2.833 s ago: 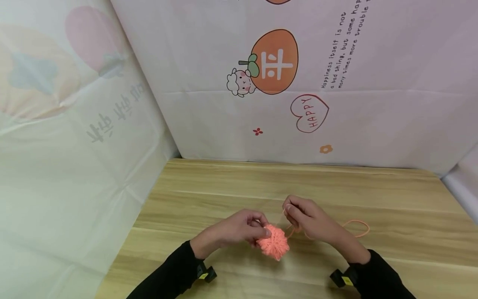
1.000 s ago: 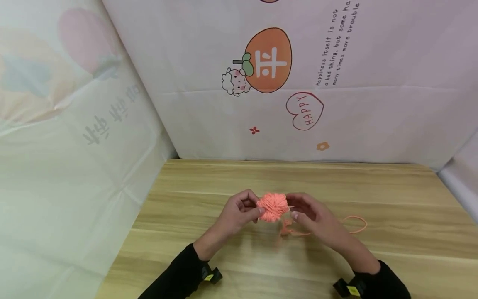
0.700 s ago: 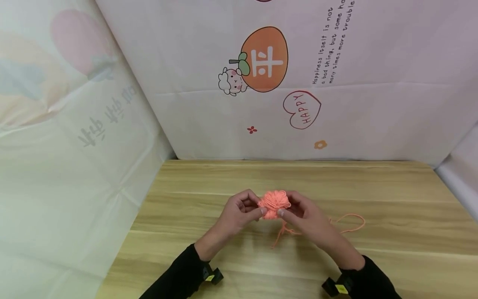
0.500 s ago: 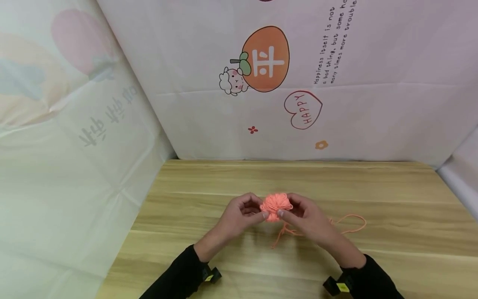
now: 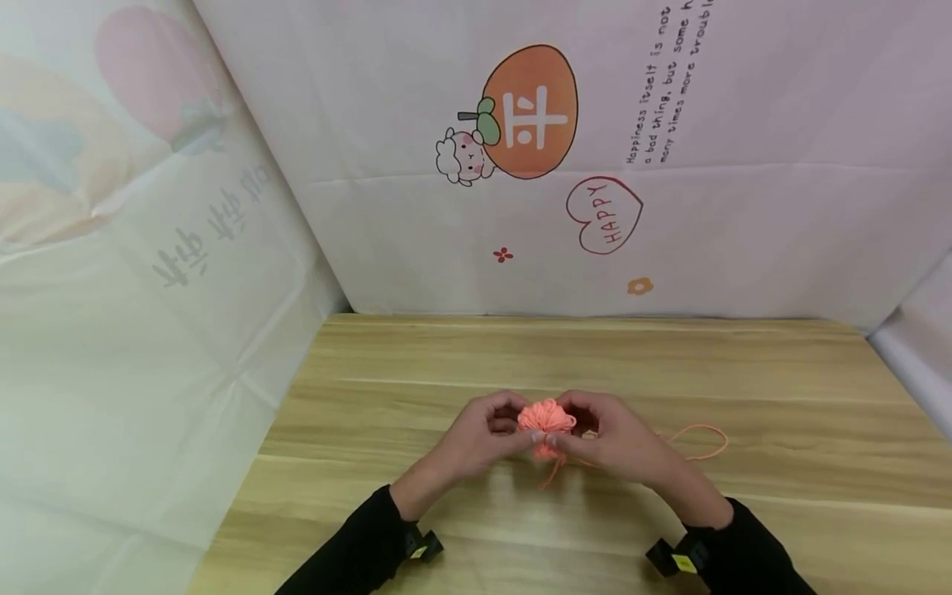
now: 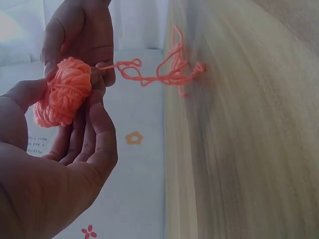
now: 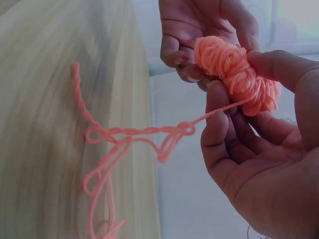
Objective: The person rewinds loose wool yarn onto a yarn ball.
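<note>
A small coral-pink bundle of yarn (image 5: 546, 417), wound and looped, is held just above the table between both hands. My left hand (image 5: 483, 430) pinches its left side, thumb on the near face and fingers behind. On the other side my right hand (image 5: 613, 434) grips it the same way, and the two thumb tips nearly meet in the head view. In the right wrist view the yarn bundle (image 7: 234, 74) looks cinched at its middle. A loose yarn tail (image 7: 149, 132), looped and tangled, runs from it down to the table.
The wood-grain table (image 5: 416, 355) spans the space under the hands. A loop of the yarn tail (image 5: 706, 438) lies right of the right hand. Behind stands a white printed sheet (image 5: 402, 240), with another pale sheet (image 5: 245, 347) along the left.
Earlier the right hand pulled the strand apart from the bundle; then it joined the left hand on the bundle. Over the last half second both hands have lowered slightly toward me, thumbs drawing together.
</note>
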Demonstrator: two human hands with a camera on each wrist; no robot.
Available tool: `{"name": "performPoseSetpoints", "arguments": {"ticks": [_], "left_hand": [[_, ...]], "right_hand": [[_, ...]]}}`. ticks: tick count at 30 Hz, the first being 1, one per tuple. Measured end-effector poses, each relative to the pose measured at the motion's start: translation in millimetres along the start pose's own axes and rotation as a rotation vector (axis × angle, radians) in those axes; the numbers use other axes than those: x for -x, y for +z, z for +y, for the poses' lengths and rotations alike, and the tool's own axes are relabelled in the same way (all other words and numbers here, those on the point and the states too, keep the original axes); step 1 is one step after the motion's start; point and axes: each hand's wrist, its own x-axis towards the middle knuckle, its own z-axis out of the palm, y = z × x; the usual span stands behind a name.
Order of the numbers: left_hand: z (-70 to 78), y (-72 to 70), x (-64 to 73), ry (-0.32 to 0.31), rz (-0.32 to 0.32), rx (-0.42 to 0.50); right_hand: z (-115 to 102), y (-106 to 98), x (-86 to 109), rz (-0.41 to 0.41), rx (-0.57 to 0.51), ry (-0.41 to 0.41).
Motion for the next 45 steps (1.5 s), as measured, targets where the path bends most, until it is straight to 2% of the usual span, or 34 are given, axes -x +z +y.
{"name": "performPoseSetpoints", "arguments": {"ticks": [4, 10, 16, 20, 23, 25, 30, 35, 38, 41, 45], "left_hand": [[0.8, -0.7, 0.0, -0.017, 0.018, 0.035], [1.1, -5.7, -0.8, -0.036, 0.019, 0.201], [2.7, -10.3, 0.1, -0.050, 0.018, 0.230], [4.5, -10.5, 0.9, -0.049, -0.023, 0.281], [6.1, -8.5, 1.1, -0.023, -0.084, 0.310], [7.6, -6.4, 1.3, 0.007, -0.138, 0.319], [9.5, -0.6, 2.9, 0.051, -0.239, 0.275], [5.0, 1.1, 5.6, 0.024, -0.282, 0.156], [3.5, 1.8, 7.3, -0.004, -0.304, 0.076], [1.2, 2.2, 7.8, -0.037, -0.302, 0.018], [-3.6, 1.9, 7.7, -0.091, -0.262, -0.049]], "right_hand": [[1, 1, -0.1, -0.001, -0.048, 0.008], [9, 1, 5.9, -0.061, -0.199, 0.003], [19, 4, 14.3, -0.119, -0.314, -0.055], [27, 7, 15.1, -0.165, -0.416, -0.116], [30, 7, 13.1, -0.200, -0.438, -0.148], [32, 7, 11.4, -0.207, -0.414, -0.149], [32, 5, 7.5, -0.205, -0.351, -0.111], [30, 5, -0.9, -0.248, -0.383, -0.071], [30, 5, -3.3, -0.246, -0.384, -0.040], [30, 4, -4.7, -0.232, -0.369, -0.016], [30, 5, -7.0, -0.196, -0.342, 0.008]]}}
